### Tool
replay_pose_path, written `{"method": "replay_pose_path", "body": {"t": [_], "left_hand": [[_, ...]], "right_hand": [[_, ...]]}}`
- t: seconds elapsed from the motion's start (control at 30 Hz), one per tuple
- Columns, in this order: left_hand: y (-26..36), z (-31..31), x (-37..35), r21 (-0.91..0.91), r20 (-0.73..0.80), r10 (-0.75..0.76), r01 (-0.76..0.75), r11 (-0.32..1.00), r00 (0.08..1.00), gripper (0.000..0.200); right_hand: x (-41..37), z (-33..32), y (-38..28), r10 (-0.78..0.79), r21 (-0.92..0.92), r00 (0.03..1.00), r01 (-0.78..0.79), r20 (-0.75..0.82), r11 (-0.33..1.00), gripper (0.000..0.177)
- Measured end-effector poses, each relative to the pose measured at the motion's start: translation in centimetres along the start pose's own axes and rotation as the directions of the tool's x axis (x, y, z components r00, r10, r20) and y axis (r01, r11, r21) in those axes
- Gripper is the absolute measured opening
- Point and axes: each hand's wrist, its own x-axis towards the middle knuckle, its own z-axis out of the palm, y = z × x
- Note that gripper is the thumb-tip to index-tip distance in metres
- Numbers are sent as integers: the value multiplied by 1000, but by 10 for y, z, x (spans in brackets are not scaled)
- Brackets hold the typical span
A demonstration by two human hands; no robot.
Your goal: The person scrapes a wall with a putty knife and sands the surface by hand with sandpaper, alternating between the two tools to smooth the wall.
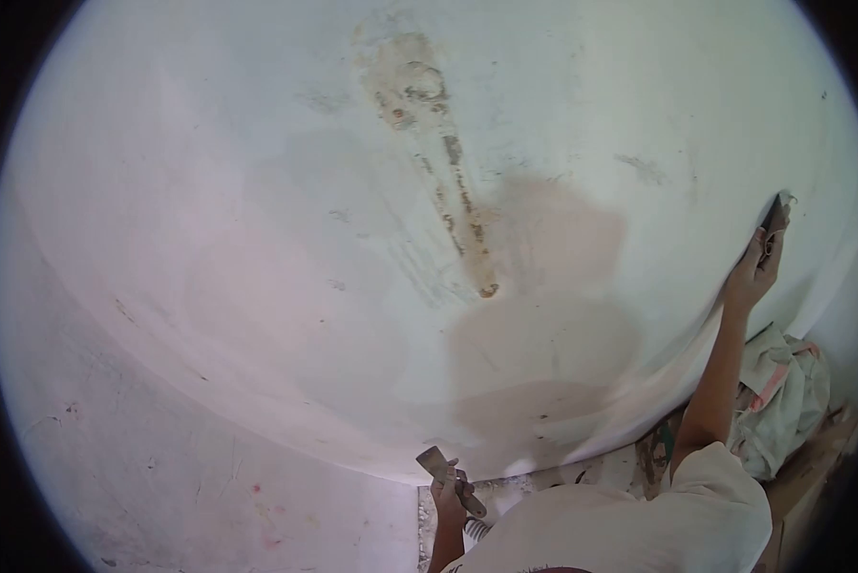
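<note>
Your right hand [758,267] is raised at full reach on the far right of the view, fingers closed around a small dark tool [773,222]. The tool's upper end lies against the white wall [209,239]; whether it is a blade or a pad cannot be told at this size.

Your left hand [448,498] sits low at bottom centre, wrapped in a fist around the handle of a putty knife [435,461]. The blade points up and to the left, its tip close to the wall's lower edge; contact cannot be confirmed. The two hands are well apart.

Surface condition: a brown streak [443,143] runs from upper centre down to the right, with rough, pitted patches along it. Below and to its right lies a greyish patch [543,325], duller than the surrounding white. Small dark specks are scattered across the rest.

To the right of your raised forearm, a bundle of cloth [782,392] with a pink strip rests near the wall's base. Your pale sleeve [677,516] fills the bottom right corner.
</note>
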Motion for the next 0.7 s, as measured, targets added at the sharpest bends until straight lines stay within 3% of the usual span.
{"method": "replay_pose_path", "body": {"t": [0.1, 0.23, 0.37, 0.5, 0.63, 0.7], "left_hand": [[-5, 9, 0, -8, -86, 90, -91, 996, 992, 29], [1, 23, 1, -31, -188, 236, -246, 969, 953, 24], [24, 45, 6, -44, -176, 281, -293, 955, 943, 27], [50, 64, 20, -19, -21, 354, -354, 935, 935, 28], [83, 96, 31, 99, 163, 442, -461, 882, 882, 32], [95, 101, 41, 192, 267, 472, -526, 828, 840, 33]], "right_hand": [[-5, -15, 20, -12, -92, 1000, 14, 23, 996, 38], [-24, -38, 71, 14, -51, 998, -17, -64, 999, 36], [-69, -76, 133, 340, -162, 935, -353, -104, 922, 40], [-123, -89, 93, 271, -227, 957, -243, 102, 943, 48], [-160, -97, 35, 29, -179, 919, 45, 393, 983, 56], [-153, -102, 33, 72, -164, 922, -10, 379, 986, 54]]}}
